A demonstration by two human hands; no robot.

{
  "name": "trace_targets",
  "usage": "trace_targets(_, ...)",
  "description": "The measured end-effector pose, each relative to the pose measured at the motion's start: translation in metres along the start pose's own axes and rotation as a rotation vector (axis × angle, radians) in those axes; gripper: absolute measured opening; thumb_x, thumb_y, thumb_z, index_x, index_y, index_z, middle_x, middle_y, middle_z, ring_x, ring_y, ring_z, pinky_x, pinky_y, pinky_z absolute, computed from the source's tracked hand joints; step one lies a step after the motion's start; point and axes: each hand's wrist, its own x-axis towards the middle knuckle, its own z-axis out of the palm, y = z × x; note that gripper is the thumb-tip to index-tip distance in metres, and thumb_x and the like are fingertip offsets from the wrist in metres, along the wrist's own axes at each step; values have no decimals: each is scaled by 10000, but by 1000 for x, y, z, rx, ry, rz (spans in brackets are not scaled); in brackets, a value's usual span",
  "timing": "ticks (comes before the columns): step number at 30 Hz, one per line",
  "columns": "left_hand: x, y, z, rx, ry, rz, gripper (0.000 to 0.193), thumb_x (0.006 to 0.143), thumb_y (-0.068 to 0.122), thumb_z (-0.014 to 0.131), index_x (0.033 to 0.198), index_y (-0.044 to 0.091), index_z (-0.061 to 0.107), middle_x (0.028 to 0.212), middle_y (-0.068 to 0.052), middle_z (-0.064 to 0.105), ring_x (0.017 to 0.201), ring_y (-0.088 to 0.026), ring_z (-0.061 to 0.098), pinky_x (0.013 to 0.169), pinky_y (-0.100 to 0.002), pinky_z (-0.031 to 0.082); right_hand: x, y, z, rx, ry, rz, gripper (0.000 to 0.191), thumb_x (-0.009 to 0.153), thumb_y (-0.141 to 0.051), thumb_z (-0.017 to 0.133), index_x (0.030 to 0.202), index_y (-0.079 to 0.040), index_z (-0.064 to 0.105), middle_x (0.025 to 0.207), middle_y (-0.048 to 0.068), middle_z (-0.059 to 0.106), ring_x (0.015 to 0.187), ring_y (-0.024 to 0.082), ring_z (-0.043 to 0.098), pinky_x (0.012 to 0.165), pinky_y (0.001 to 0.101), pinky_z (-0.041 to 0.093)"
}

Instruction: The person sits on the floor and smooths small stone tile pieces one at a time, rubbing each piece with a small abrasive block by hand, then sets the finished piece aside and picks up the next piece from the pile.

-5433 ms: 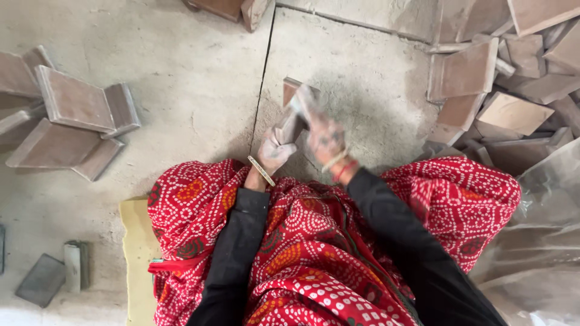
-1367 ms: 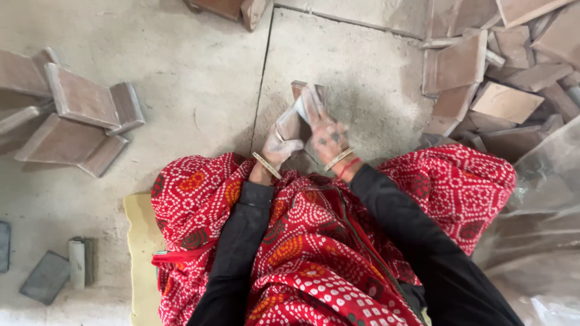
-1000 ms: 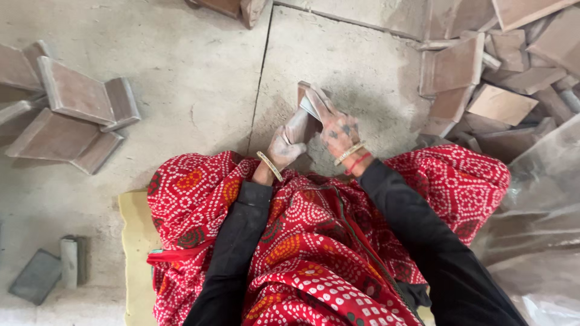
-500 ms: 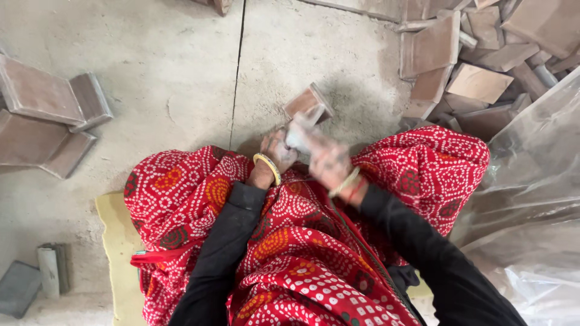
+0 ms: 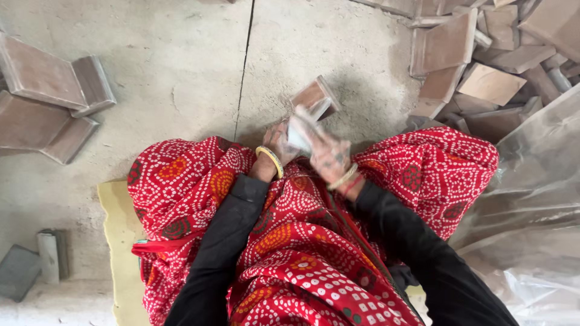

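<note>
Since the earlier frame both hands have drawn closer to the lap, and the view has shifted so the left-hand stack sits nearer the edge. Grey concrete floor point(image 5: 181, 90) carries a heap of reddish-brown clay tiles point(image 5: 477, 66) at upper right and a smaller stack of similar tiles point(image 5: 48, 96) at upper left. Centre frame, the left hand point(image 5: 279, 142) grips one reddish-brown tile piece point(image 5: 314, 96). The right hand point(image 5: 323, 151) is blurred; its grip cannot be told, though it appears closed on something pale. Judged step: working the tile's surface. Next calls for steady bracing.
</note>
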Motion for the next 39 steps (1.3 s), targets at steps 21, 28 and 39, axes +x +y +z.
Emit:
trace_targets(21, 93, 29, -113, -519, -98, -360, 406, 725, 249, 911, 1084, 115, 777, 909, -55, 795, 820, -190, 741, 735, -336, 602, 42, 10, -19, 546, -91, 507, 495, 1051, -281, 521, 1531, -161, 511, 1028, 227, 695, 770, 393, 705, 741, 442, 586)
trace_targets(28, 106, 14, -89, -366, -208, -224, 478, 620, 253, 1018, 968, 43, 767, 837, -89, 757, 769, -187, 730, 701, -334, 580, 54, 16, -30, 193, 7, 33, 426, 1088, -294, 562, 1489, -153, 540, 1275, 180, 709, 1066, 364, 711, 889, 445, 582)
trace_targets(39, 129, 27, -126, -385, -323, -107, 421, 479, 158, 938, 841, 51, 749, 835, -130, 731, 759, -319, 726, 696, -383, 573, 73, -13, -27, -73, -8, -179, 766, 901, -253, 710, 1570, -55, 392, 1207, 178, 641, 982, 371, 632, 862, 475, 541)
